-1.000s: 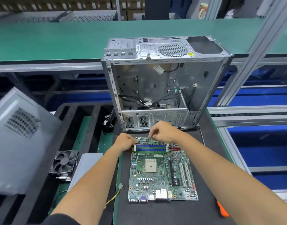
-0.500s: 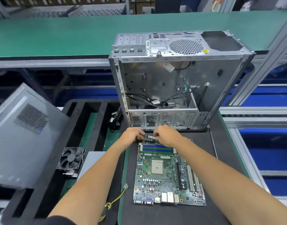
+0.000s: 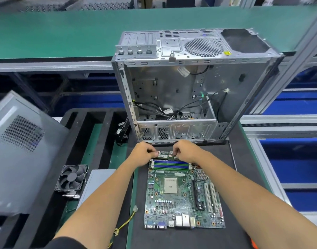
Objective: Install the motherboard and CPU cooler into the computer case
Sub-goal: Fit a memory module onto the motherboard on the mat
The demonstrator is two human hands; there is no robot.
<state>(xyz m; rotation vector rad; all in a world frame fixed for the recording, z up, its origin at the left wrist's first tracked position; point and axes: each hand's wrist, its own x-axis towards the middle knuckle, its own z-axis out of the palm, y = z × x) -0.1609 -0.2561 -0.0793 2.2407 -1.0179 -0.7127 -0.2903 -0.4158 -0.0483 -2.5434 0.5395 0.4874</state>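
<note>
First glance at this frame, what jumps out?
The open computer case standing at the back of the black mat, cables loose inside. In front of it the green motherboard lies flat, and the left hand and right hand pinch a memory stick by its ends above the board's far edge. A CPU cooler fan sits to the left.

A green motherboard (image 3: 183,194) lies flat on a black mat (image 3: 190,238) on the bench, its port row toward the person. At its far edge, the left hand (image 3: 142,154) and right hand (image 3: 187,151) each pinch one end of a memory stick (image 3: 165,156), held just above the blue memory slots (image 3: 170,164). Beyond the hands an open metal computer case (image 3: 195,87) stands with loose black cables inside. To the left a CPU cooler (image 3: 71,178) with a black fan rests near a grey side panel (image 3: 19,151).
</note>
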